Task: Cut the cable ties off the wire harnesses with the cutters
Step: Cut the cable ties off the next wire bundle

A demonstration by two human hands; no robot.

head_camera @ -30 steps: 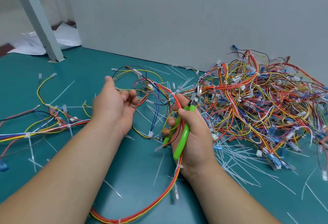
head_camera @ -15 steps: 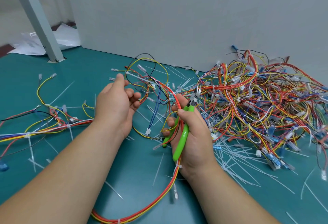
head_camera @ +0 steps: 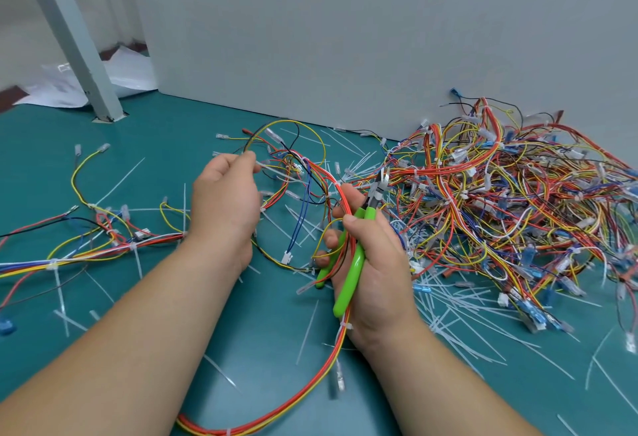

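Observation:
My right hand (head_camera: 371, 263) grips green-handled cutters (head_camera: 352, 263), jaws pointing up and away, together with a red, orange and yellow wire harness (head_camera: 310, 387) that runs through the palm and loops down toward the near edge. A white cable tie (head_camera: 346, 326) wraps this harness just below my hand. My left hand (head_camera: 224, 200) is raised over the mat and pinches the harness's upper branch of thin wires (head_camera: 293, 145) at its fingertips. A large tangled pile of harnesses (head_camera: 511, 200) lies to the right.
The work surface is a teal mat (head_camera: 45, 166) against a grey wall. Cut white cable ties (head_camera: 459, 311) litter the mat. Another harness (head_camera: 86, 249) lies at the left. A grey post (head_camera: 69, 38) stands at the back left, with white sheets behind it.
My left hand has moved up and to the right, and its fingers have closed on the thin wires, lifting the loop higher. My right hand has stayed in place with the cutters.

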